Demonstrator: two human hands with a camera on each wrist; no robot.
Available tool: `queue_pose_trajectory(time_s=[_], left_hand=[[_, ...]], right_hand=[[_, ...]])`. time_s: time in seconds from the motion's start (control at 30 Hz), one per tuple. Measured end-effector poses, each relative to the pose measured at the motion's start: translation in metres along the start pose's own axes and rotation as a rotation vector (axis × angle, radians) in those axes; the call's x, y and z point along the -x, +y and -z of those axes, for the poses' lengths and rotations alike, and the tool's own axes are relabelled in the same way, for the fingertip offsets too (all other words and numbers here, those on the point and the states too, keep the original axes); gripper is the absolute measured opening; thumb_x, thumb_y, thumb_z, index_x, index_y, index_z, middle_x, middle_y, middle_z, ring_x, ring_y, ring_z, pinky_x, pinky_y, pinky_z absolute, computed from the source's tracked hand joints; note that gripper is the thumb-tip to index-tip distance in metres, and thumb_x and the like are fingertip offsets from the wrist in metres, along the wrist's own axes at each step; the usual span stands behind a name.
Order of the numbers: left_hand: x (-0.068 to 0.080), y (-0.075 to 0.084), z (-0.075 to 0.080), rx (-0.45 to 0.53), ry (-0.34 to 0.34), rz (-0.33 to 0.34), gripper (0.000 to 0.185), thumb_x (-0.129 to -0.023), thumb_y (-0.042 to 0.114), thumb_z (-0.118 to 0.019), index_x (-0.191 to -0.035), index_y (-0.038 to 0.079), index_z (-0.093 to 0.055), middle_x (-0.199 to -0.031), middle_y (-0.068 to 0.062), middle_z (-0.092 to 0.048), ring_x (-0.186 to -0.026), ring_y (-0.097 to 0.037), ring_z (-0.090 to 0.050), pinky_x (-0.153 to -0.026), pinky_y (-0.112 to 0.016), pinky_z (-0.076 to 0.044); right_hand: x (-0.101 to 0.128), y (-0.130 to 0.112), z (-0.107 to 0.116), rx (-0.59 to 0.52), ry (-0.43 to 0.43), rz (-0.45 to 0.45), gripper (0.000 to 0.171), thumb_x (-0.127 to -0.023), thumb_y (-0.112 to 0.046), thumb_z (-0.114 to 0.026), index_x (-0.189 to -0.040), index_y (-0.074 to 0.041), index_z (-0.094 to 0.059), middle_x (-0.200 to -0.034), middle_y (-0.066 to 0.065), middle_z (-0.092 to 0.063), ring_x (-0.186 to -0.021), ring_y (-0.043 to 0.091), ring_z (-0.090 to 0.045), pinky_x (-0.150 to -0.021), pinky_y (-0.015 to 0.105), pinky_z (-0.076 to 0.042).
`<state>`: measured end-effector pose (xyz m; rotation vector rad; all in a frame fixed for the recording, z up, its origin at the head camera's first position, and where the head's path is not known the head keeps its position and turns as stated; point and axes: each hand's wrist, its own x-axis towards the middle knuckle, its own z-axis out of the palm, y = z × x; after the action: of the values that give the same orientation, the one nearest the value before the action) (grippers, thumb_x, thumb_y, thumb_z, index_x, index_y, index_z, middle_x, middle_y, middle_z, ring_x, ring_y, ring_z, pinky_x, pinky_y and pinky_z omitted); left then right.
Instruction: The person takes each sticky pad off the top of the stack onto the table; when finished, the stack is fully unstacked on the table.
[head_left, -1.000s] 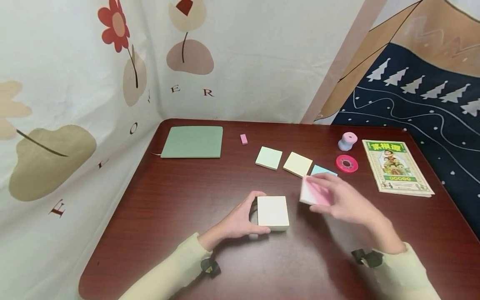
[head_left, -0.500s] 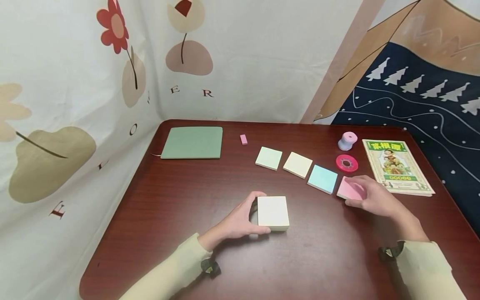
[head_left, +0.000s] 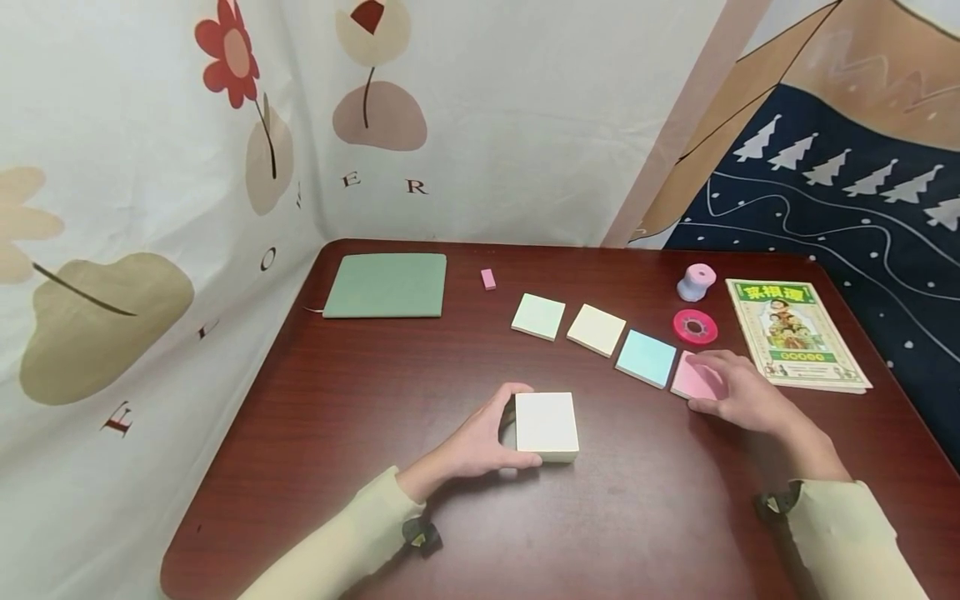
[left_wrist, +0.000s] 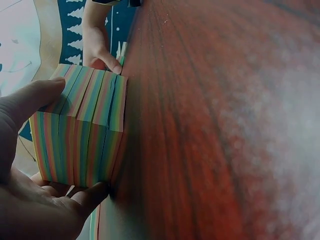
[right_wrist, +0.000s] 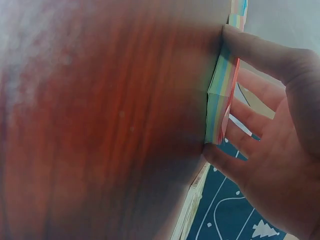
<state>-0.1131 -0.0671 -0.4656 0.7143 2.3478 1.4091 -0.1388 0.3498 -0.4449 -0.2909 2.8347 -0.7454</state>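
Observation:
My left hand [head_left: 476, 442] grips a thick stack of sticky note pads [head_left: 546, 423] on the table, thumb and fingers at opposite sides. Its top looks white in the head view; in the left wrist view the stack's sides [left_wrist: 82, 145] show coloured stripes. At the right, my right hand [head_left: 750, 400] holds a pink-topped sticky note pad [head_left: 693, 380] by its edges, flat on the table. The thinner pad's striped side [right_wrist: 216, 107] shows in the right wrist view. Left of it lie a blue pad [head_left: 646, 358], a yellow pad [head_left: 596, 329] and a green pad [head_left: 538, 317], in a slanting row.
Behind the pink pad are a red ring-shaped roll [head_left: 695, 327] and a pink and lilac spool-shaped thing [head_left: 696, 282]. A booklet [head_left: 795, 333] lies at the right, a green notebook [head_left: 386, 286] at the back left. A small pink block [head_left: 488, 279] sits near the back edge.
The right hand has carried the tilted pink pad rightward and set it flat beside the blue pad, then shifted it slightly left. The left hand and its stack have stayed in place.

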Motion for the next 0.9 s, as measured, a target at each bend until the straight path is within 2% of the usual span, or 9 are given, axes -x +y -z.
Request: queue_pose_trajectory(time_s=[0.23,0.4,0.6,0.73,0.9], left_hand=[[0.0,0.0,0.0,0.01,0.0,0.001,0.084,-0.07,0.027,-0.088,-0.137,0.021,-0.038,-0.125,0.005,-0.052,-0.116,-0.013,-0.049,-0.102,-0.04,-0.037],[0.0,0.001,0.0,-0.001,-0.006,0.003,0.084,-0.07,0.028,-0.088,-0.137,0.022,-0.038,-0.124,0.005,-0.053,-0.115,-0.013,-0.049,-0.101,-0.04,-0.037],[0.0,0.0,0.002,0.005,-0.004,-0.013,0.084,-0.07,0.028,-0.087,-0.137,0.02,-0.038,-0.125,0.003,-0.053,-0.115,-0.014,-0.049,-0.101,-0.041,-0.038],[0.001,0.0,0.002,0.007,-0.001,-0.017,0.083,-0.07,0.028,-0.087,-0.137,0.02,-0.038,-0.124,0.004,-0.053,-0.115,-0.014,-0.049,-0.1,-0.041,-0.038],[0.0,0.0,0.001,0.014,-0.011,-0.008,0.084,-0.07,0.025,-0.088,-0.137,0.02,-0.038,-0.124,0.005,-0.053,-0.115,-0.014,-0.049,-0.101,-0.039,-0.038]], right_hand=[[0.0,-0.002,0.002,0.022,0.013,0.002,0.082,-0.077,-0.034,-0.084,-0.141,0.0,-0.047,-0.139,0.031,-0.039,-0.125,0.05,-0.032,-0.095,0.07,-0.034],[0.002,-0.014,0.01,0.017,0.109,0.062,0.076,-0.078,-0.033,-0.083,-0.136,0.003,-0.051,-0.135,0.029,-0.045,-0.122,0.048,-0.037,-0.091,0.068,-0.038],[0.003,-0.057,0.014,-0.026,0.198,0.196,0.064,-0.078,-0.024,-0.084,-0.132,-0.003,-0.058,-0.136,0.022,-0.049,-0.126,0.044,-0.039,-0.094,0.067,-0.036],[0.0,-0.091,-0.003,-0.018,0.178,0.321,0.058,-0.079,-0.024,-0.083,-0.13,-0.007,-0.061,-0.135,0.017,-0.052,-0.126,0.038,-0.044,-0.098,0.06,-0.038],[0.0,-0.133,-0.034,-0.008,0.078,0.484,0.058,-0.083,-0.034,-0.079,-0.134,-0.015,-0.059,-0.14,0.004,-0.05,-0.129,0.024,-0.045,-0.1,0.048,-0.042]])
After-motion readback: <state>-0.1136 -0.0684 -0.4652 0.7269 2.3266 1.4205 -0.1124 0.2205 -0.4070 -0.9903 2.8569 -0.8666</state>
